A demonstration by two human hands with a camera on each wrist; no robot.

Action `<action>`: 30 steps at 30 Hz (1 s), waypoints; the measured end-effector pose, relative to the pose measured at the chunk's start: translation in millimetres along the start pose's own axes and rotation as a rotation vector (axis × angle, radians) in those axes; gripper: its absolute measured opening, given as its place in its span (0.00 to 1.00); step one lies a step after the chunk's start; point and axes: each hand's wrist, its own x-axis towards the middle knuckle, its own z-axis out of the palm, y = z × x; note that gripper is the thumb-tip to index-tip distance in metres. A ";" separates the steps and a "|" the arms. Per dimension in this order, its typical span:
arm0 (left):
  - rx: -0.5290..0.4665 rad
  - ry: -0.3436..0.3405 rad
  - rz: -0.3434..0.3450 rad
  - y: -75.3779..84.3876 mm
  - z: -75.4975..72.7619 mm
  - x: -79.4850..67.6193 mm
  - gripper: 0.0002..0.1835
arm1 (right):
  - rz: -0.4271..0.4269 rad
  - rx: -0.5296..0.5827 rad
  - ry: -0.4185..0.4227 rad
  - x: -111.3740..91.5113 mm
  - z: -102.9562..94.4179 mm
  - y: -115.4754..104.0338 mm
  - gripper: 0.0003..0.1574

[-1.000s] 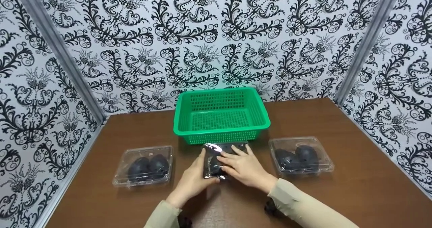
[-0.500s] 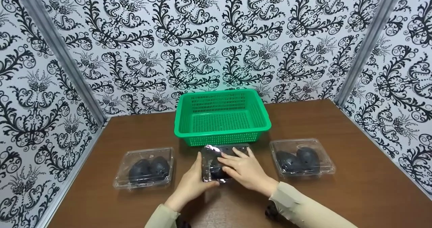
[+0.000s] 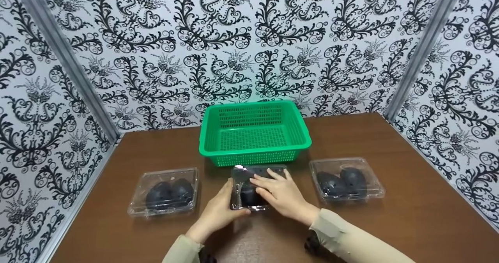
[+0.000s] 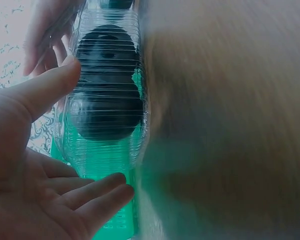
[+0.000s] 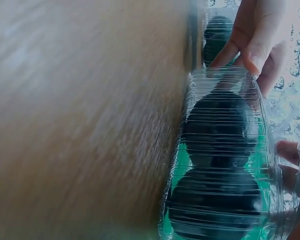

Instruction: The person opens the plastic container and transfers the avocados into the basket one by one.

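A clear plastic clamshell box [image 3: 241, 173] stands on the table in front of the green basket, with dark, egg-shaped fruits [image 5: 220, 127] inside. My right hand [image 3: 284, 193] lies over its lid, fingers spread and pressing on the top. At the box's left end is my left hand [image 3: 219, 212]. Its thumb reaches along the front corner and its fairly straight fingers lie along the side. The left wrist view shows the left thumb [image 4: 57, 82] at the lid edge and the ribbed front wall with two fruits [image 4: 107, 110] behind it. The right hand covers part of the lid.
Two similar clamshell boxes with dark fruits flank the hands: a left box [image 3: 165, 193] and a right box [image 3: 347, 179]. Behind the middle box stands a green slotted basket [image 3: 255, 154] with nothing in it. A patterned wall [image 3: 249, 60] closes off the brown table's [image 3: 401, 220] far edge.
The left hand has shifted slightly left and down along the middle box's end. The right hand still presses on the lid. The other boxes and the basket have not moved.
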 end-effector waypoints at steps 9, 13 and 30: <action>-0.014 0.006 0.014 -3.8 -2.9 -8.5 0.57 | 0.019 0.061 0.012 0.2 2.8 -5.3 0.26; -0.011 0.013 0.021 -2.9 -4.9 -16.8 0.57 | 0.017 0.094 0.033 -0.9 5.5 -10.2 0.25; 0.015 -0.018 0.019 3.2 -5.5 -2.4 0.56 | 0.065 0.135 0.044 3.1 -5.1 0.7 0.24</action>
